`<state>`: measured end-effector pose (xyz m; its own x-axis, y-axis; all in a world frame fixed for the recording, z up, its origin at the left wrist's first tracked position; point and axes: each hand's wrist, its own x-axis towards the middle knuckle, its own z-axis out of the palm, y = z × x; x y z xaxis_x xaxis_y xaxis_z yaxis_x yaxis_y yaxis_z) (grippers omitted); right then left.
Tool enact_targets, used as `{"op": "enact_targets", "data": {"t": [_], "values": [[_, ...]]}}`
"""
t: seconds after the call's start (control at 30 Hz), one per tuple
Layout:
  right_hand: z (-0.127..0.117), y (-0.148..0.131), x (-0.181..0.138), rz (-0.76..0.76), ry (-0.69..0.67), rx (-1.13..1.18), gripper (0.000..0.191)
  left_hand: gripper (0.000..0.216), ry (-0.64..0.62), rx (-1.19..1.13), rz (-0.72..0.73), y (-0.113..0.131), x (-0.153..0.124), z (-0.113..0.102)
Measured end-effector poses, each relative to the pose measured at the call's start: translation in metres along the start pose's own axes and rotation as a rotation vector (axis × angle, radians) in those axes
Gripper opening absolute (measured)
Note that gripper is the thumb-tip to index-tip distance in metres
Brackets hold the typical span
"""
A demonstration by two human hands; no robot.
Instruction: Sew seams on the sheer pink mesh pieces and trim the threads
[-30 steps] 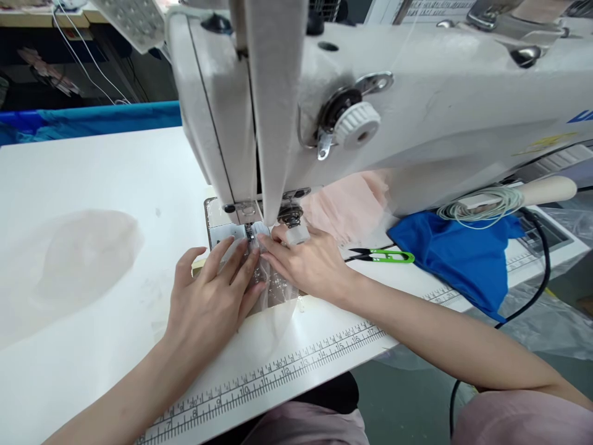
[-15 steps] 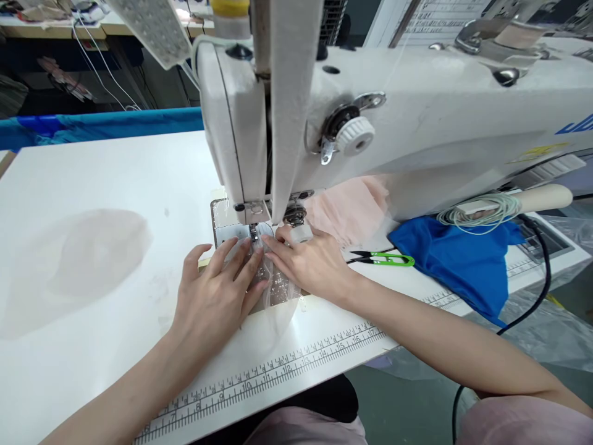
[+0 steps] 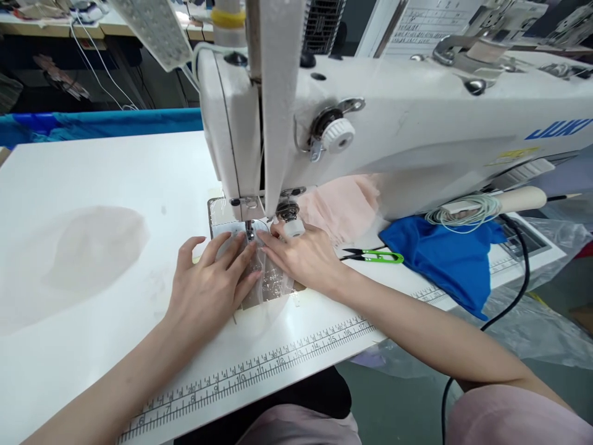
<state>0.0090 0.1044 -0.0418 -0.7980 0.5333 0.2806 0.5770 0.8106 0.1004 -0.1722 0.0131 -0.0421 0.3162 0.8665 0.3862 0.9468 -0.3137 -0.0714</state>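
A strip of sheer, pale fabric point(image 3: 265, 281) lies under the presser foot point(image 3: 249, 231) of a white sewing machine point(image 3: 393, 117). My left hand point(image 3: 210, 275) rests on it just left of the foot, palm down, fingers spread. From the right, my right hand point(image 3: 306, 253) reaches in, its outstretched fingertips on the fabric close to the foot. Part of that hand is hidden behind a small white knob point(image 3: 293, 228). Both hands lie flat and appear to press the fabric rather than grip it. Beyond the right hand lies light pink fabric point(image 3: 343, 204).
Green-handled thread snips point(image 3: 382, 256) lie right of my right hand, beside blue cloth point(image 3: 445, 259). A coil of pale cord point(image 3: 463, 213) sits by the machine's base. A printed ruler point(image 3: 250, 374) runs along the front edge of the white table point(image 3: 176, 179). A black cable point(image 3: 525, 272) hangs at right.
The view has shifted slightly, so the machine and table sit further left. Less of the sheer fabric trails toward the table's front edge. Both hands keep nearly the same place beside the presser foot.
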Motion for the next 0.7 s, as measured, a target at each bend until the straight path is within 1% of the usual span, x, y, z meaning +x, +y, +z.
{"op": "enact_targets", "data": {"t": [0.1,0.17,0.2,0.23,0.3,0.33,0.37,0.4,0.43,0.47,0.53,0.6,0.67,0.7], "values": [[-0.01,0.005,-0.003,-0.042,0.004,0.074,0.032,0.034,0.029,-0.04,0.012,-0.002,0.001,-0.007],[-0.024,0.009,-0.005,-0.057,-0.032,0.193,0.029,0.028,-0.002,-0.122,0.018,-0.003,0.0,-0.02],[-0.032,0.011,-0.006,-0.071,-0.074,0.271,0.026,0.026,-0.054,-0.182,0.024,-0.003,-0.001,-0.028],[-0.041,0.013,-0.007,-0.093,-0.135,0.35,0.025,0.024,-0.134,-0.248,0.032,-0.002,-0.003,-0.036],[-0.055,0.016,-0.008,-0.164,-0.291,0.47,0.027,0.031,-0.298,-0.338,0.065,0.003,-0.01,-0.05],[-0.059,0.017,-0.009,-0.19,-0.355,0.5,0.023,0.032,-0.335,-0.332,0.081,0.007,-0.014,-0.055],[-0.062,0.018,-0.009,-0.208,-0.404,0.518,0.014,0.029,-0.343,-0.293,0.093,0.012,-0.017,-0.057],[-0.063,0.019,-0.009,-0.211,-0.428,0.53,0.006,0.022,-0.335,-0.228,0.097,0.016,-0.019,-0.056],[-0.063,0.019,-0.009,-0.203,-0.436,0.547,0.007,0.018,-0.317,-0.154,0.098,0.02,-0.02,-0.053],[-0.061,0.019,-0.009,-0.189,-0.434,0.572,0.013,0.019,-0.293,-0.081,0.096,0.023,-0.02,-0.048],[-0.059,0.02,-0.008,-0.151,-0.419,0.643,0.017,0.026,-0.233,-0.012,0.086,0.025,-0.015,-0.036],[-0.057,0.02,-0.008,-0.114,-0.41,0.712,0.014,0.03,-0.217,-0.094,0.047,0.021,-0.008,-0.027],[-0.057,0.02,-0.008,-0.094,-0.417,0.744,0.005,0.031,-0.258,-0.269,-0.039,0.015,-0.001,-0.022],[-0.057,0.019,-0.008,-0.098,-0.421,0.741,0.014,0.031,-0.284,-0.361,-0.095,0.012,0.002,-0.022]]}}
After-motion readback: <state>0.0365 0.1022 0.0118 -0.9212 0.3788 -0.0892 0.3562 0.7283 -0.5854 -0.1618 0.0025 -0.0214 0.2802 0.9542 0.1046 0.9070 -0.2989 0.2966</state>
